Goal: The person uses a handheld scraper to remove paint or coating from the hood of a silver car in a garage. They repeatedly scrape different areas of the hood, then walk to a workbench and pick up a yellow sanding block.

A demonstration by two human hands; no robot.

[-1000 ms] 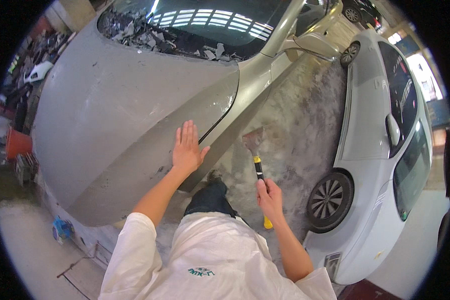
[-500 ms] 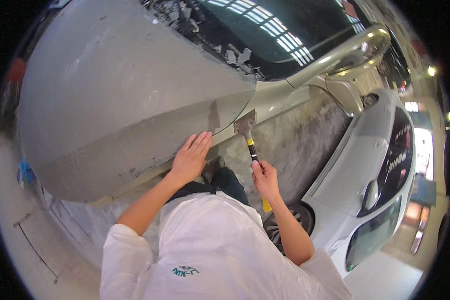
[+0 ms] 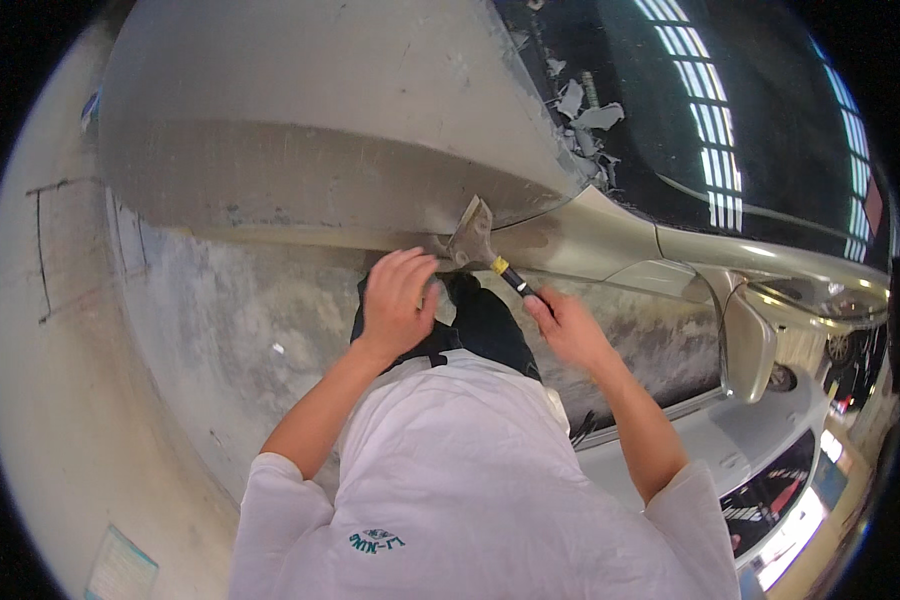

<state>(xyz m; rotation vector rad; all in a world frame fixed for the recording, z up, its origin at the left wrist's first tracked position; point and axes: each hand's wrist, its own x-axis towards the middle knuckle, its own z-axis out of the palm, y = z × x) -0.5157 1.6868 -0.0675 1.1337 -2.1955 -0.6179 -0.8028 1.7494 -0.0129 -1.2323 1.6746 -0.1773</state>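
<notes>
- White short-sleeved shirt [image 3: 470, 480], sleeves ending above the elbows, well behind the hands.
- Small teal emblem [image 3: 375, 541] printed on its front.
- Dark trousers [image 3: 490, 330] between the bare forearms.

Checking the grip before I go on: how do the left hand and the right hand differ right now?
The left hand holds no tool, its fingers curled near the lower edge of the car panel; the right hand is closed around the handle of the scraper. The left hand sits beside the scraper's blade; the right hand sits farther back, at the handle's end. Both are bare and reach toward the same panel edge.
</notes>
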